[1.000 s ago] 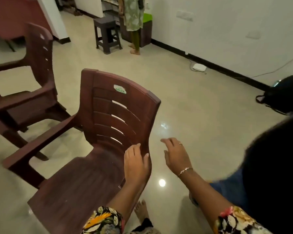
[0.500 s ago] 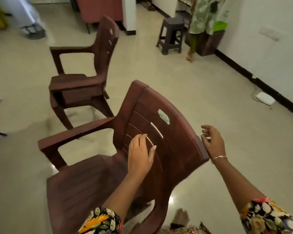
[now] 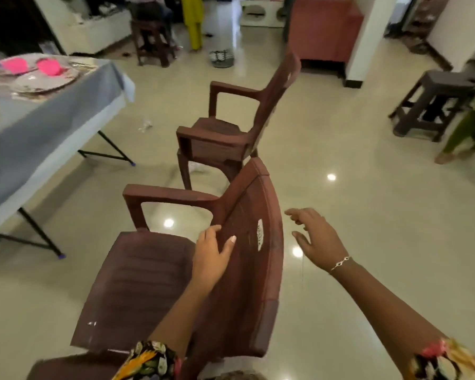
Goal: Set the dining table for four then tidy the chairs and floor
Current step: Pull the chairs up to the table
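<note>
Gripping the near chair point(image 3: 242, 270) backrest with my left hand point(image 3: 210, 259); right hand point(image 3: 317, 242) spread, free beside it. Two brown chairs counted; second chair point(image 3: 231, 127) just ahead, table point(image 3: 39, 127) to the left.

Two bare forearms, entering from the lower edge.
Left hand point(image 3: 209, 256): no ring or band visible; pale, light-coloured nail on the thumb.
Right hand point(image 3: 317, 238): no ring discernible.
Bracelet point(image 3: 339, 263) at the right wrist: thin, silver-toned chain with small dark stones or beads set along it.
Left sleeve point(image 3: 148, 362): short, ending near the elbow; black ground, printed with yellow, orange and green leaf or feather shapes plus pale flecks.
Right sleeve point(image 3: 447, 360): short, same dark printed fabric; pink-red flower at the hem, yellow and cream blooms, green leaves.
</note>
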